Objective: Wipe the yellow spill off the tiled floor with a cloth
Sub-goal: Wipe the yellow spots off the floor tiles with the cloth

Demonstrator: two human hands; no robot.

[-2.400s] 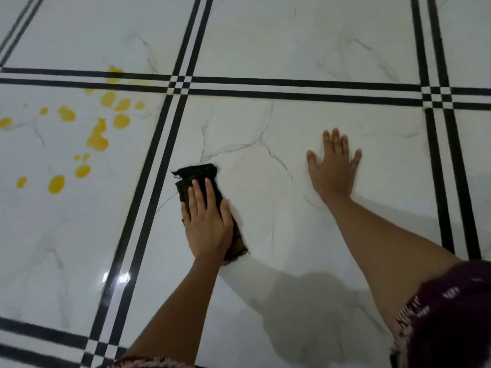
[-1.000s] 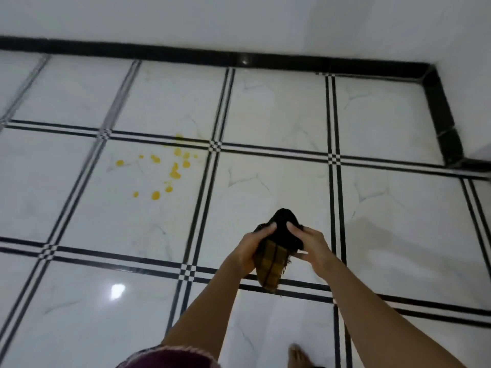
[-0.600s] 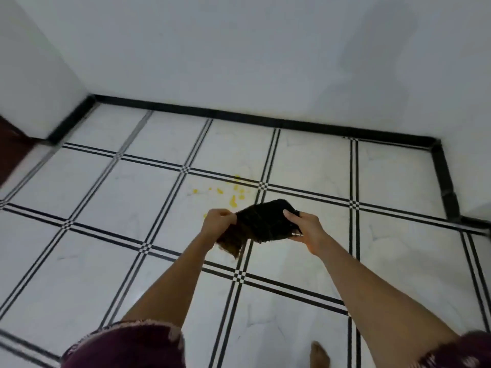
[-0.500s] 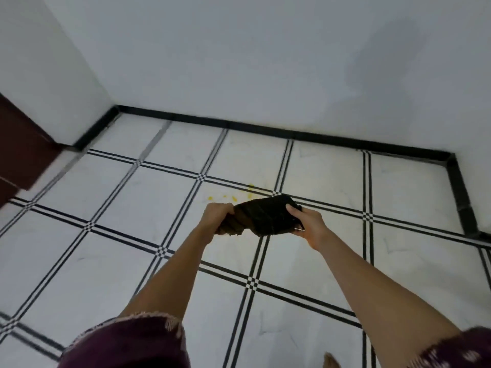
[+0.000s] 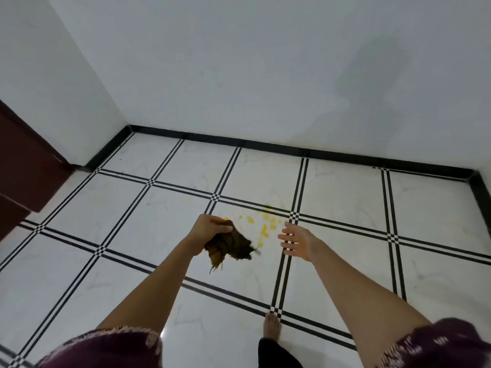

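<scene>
Could have smeared the spill [image 5: 264, 229] wider across the floor [image 5: 106, 261] with a bunched cloth [image 5: 229, 247], or slipped on it with a bare foot [image 5: 271, 325]. Lay on the tile ahead, just past both hands, not yet wiped. Held up in the air, well above the floor, by the left hand [image 5: 211, 229], clenched tight. Right hand [image 5: 296, 241] open, fingers spread, holding nothing.

Two hands [image 5: 211, 229], one cloth [image 5: 231, 247], one bare foot [image 5: 271, 325].
</scene>
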